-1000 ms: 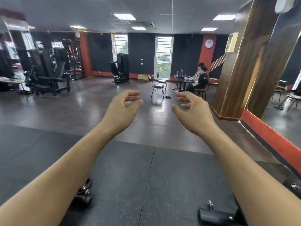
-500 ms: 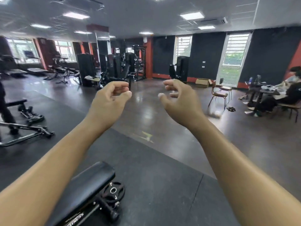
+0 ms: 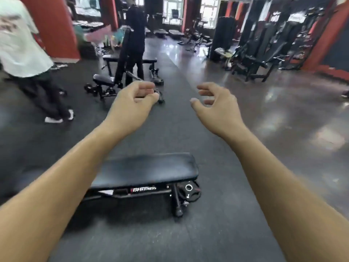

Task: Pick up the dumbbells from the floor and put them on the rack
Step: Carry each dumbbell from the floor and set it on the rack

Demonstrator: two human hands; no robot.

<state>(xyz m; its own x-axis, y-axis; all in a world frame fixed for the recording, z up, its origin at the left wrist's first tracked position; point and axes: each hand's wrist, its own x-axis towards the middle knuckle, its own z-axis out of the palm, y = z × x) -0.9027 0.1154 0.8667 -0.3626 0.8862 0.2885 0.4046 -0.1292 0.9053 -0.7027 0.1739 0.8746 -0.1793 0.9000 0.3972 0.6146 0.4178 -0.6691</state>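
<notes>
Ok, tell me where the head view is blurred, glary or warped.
Head view: motion blur smears the person in the pale shirt and the far machines; window light glares off the glossy floor; wide-angle stretch swells both forearms; left hand, right hand and bench stay fairly sharp.

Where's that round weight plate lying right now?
In the head view, the weight plate lies on the floor, low centre, tucked under the right end of the black bench.

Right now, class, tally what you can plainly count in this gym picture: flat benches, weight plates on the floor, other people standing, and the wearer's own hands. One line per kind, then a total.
Flat benches: 2
Weight plates: 1
Other people: 2
Hands: 2, left hand, right hand, both empty
Total: 7
</notes>
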